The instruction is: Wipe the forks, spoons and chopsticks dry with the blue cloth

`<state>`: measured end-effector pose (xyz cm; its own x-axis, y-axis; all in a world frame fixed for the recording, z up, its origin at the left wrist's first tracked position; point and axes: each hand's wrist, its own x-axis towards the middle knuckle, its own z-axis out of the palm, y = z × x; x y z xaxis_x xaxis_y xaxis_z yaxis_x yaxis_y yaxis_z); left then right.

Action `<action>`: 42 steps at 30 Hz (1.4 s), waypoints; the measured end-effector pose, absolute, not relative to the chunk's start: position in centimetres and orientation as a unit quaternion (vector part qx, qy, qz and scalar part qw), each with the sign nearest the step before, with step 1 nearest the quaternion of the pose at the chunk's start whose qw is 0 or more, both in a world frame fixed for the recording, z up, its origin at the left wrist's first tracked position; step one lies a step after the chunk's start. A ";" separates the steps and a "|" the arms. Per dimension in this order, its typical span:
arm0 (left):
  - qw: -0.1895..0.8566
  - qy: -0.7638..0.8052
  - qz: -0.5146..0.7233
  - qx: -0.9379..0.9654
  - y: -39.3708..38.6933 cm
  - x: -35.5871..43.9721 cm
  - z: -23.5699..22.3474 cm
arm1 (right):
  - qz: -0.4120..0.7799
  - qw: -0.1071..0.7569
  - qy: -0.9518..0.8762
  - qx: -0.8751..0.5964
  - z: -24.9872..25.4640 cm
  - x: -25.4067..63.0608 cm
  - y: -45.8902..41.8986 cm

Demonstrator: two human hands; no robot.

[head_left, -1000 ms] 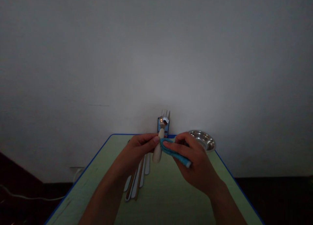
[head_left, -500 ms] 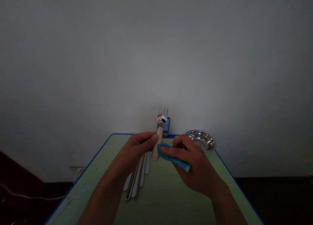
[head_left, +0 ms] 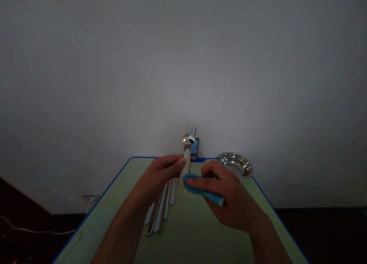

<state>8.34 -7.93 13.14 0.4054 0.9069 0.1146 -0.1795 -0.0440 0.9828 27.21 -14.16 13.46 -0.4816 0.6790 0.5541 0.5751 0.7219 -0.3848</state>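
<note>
A fork (head_left: 185,168) with a thick cream handle stands upright in my left hand (head_left: 164,170), its metal tines pointing up. Thumb and fingers pinch the handle near its middle. My right hand (head_left: 225,191) grips a folded blue cloth (head_left: 203,189). The cloth's left end presses against the lower part of the handle, just below my left thumb. Below my left hand, several pieces of cutlery (head_left: 160,214) with long flat handles lie on the table; their far ends are hidden by the hand.
A shiny metal bowl (head_left: 237,165) sits at the table's back right corner. Behind the fork, a phone (head_left: 195,149) leans against the white wall (head_left: 183,72). The pale green table (head_left: 195,237) has a blue edge. A white cable (head_left: 40,231) runs at the lower left.
My right hand has slid the cloth slightly down the handle, towards its bottom end. The left hand and the fork have hardly moved.
</note>
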 end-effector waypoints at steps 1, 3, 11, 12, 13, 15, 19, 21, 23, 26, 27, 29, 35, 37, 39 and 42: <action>0.615 0.319 0.443 0.570 -7.9 8.3 13.2 | 0.074 0.353 -0.859 -0.364 13.5 27.2 -14.2; 0.617 0.317 0.445 0.567 -7.9 8.3 13.3 | 0.078 0.352 -0.861 -0.359 13.6 27.2 -14.1; 0.614 0.319 0.449 0.566 -7.9 8.2 13.5 | 0.089 0.337 -0.866 -0.359 14.0 27.2 -14.3; 0.615 0.319 0.448 0.565 -7.8 8.2 13.4 | 0.094 0.332 -0.867 -0.358 14.1 27.3 -14.3; 0.616 0.320 0.447 0.565 -7.8 8.1 13.4 | 0.100 0.328 -0.869 -0.357 14.1 27.3 -14.3; 0.615 0.324 0.443 0.565 -7.8 8.1 13.3 | 0.111 0.325 -0.871 -0.352 14.0 27.4 -14.3; 0.625 0.320 0.418 0.577 -8.0 8.2 13.1 | 0.099 0.379 -0.848 -0.356 13.6 27.4 -14.2; 0.627 0.314 0.408 0.584 -8.1 8.3 13.0 | 0.086 0.409 -0.833 -0.363 13.4 27.4 -14.1; 0.623 0.310 0.405 0.593 -8.3 8.3 12.8 | 0.072 0.426 -0.822 -0.370 13.2 27.4 -14.1; 0.614 0.308 0.398 0.608 -8.3 8.3 12.6 | 0.053 0.441 -0.814 -0.374 13.0 27.3 -14.0; 0.611 0.307 0.396 0.613 -8.3 8.3 12.6 | 0.048 0.447 -0.812 -0.372 12.9 27.3 -14.0; 0.606 0.306 0.391 0.622 -8.3 8.3 12.5 | 0.038 0.458 -0.802 -0.381 12.9 27.3 -13.9; 0.604 0.302 0.388 0.628 -8.5 8.4 12.5 | 0.001 0.470 -0.788 -0.398 12.6 27.2 -13.9; 0.602 0.304 0.388 0.628 -8.6 8.4 12.6 | -0.010 0.469 -0.785 -0.404 12.6 27.2 -13.9; 0.600 0.308 0.388 0.628 -8.7 8.4 12.7 | -0.017 0.469 -0.784 -0.407 12.7 27.2 -13.8; 0.596 0.308 0.389 0.631 -8.7 8.4 12.7 | -0.019 0.467 -0.786 -0.405 12.7 27.3 -13.8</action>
<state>8.38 -8.69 12.68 0.5077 0.8525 0.1245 -0.0755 -0.0999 0.9921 27.27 -13.80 12.67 -0.2366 0.6194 0.7486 0.6539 0.6714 -0.3488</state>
